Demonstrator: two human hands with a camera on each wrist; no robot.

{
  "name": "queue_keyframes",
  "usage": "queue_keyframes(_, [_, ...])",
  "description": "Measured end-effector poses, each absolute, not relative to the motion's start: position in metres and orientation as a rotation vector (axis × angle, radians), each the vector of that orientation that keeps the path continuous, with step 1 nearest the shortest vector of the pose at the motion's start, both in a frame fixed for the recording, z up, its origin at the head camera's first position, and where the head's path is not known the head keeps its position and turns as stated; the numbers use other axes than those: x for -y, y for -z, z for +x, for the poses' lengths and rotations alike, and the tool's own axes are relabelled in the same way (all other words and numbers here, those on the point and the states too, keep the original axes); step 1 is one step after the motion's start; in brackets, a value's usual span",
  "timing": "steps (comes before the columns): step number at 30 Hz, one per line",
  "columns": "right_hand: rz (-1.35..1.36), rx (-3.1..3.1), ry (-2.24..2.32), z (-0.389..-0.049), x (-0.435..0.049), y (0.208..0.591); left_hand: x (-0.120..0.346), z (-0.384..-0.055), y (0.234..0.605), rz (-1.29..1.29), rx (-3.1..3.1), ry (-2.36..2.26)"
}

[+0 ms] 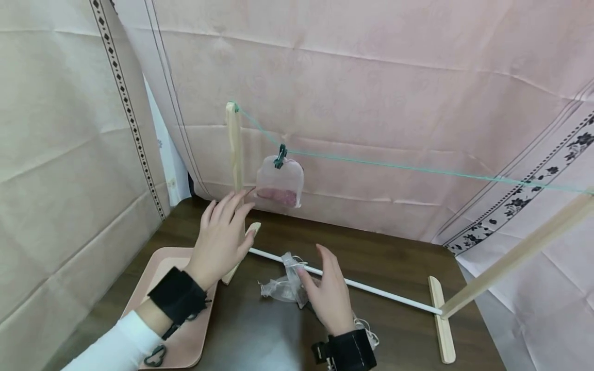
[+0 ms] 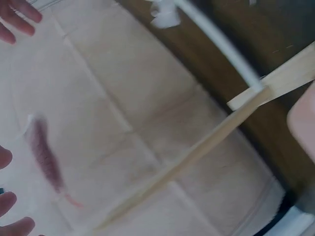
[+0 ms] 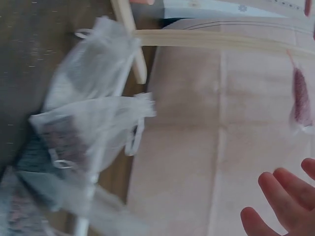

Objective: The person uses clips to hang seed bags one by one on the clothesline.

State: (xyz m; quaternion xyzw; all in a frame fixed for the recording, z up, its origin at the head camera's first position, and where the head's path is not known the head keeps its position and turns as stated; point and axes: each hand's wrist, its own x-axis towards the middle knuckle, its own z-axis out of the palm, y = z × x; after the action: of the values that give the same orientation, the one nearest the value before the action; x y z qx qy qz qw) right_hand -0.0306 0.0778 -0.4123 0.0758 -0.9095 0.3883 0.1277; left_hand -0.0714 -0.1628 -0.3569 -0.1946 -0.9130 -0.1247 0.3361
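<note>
A sheer white pouch (image 1: 280, 178) with pinkish-purple filling at its bottom hangs from a green cord (image 1: 352, 159) by a dark green clip (image 1: 280, 156). My left hand (image 1: 224, 239) is raised below and left of the pouch, fingers spread, holding nothing. Lower and to the right, my right hand (image 1: 330, 293) has its fingers extended and nothing in its grasp. Beside it, sheer drawstring pouches (image 1: 285, 286) lie on the table and over the white rod (image 1: 385, 293). In the right wrist view, one of these pouches (image 3: 74, 137) shows dark filling.
A wooden post (image 1: 235, 149) on the left and another (image 1: 515, 252) on the right carry the cord. The right post stands on a flat wooden foot (image 1: 442, 324). A pink tray (image 1: 204, 322) sits at the left, with dark looped handles (image 1: 156, 355) on it. Pale cloth (image 1: 371, 103) hangs behind.
</note>
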Motion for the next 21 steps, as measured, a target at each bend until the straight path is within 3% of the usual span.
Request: queue_keyframes(21, [0.058, 2.639, -1.077, -0.002, -0.132, 0.468, 0.185, -0.014, 0.437, -0.262, 2.636, 0.446])
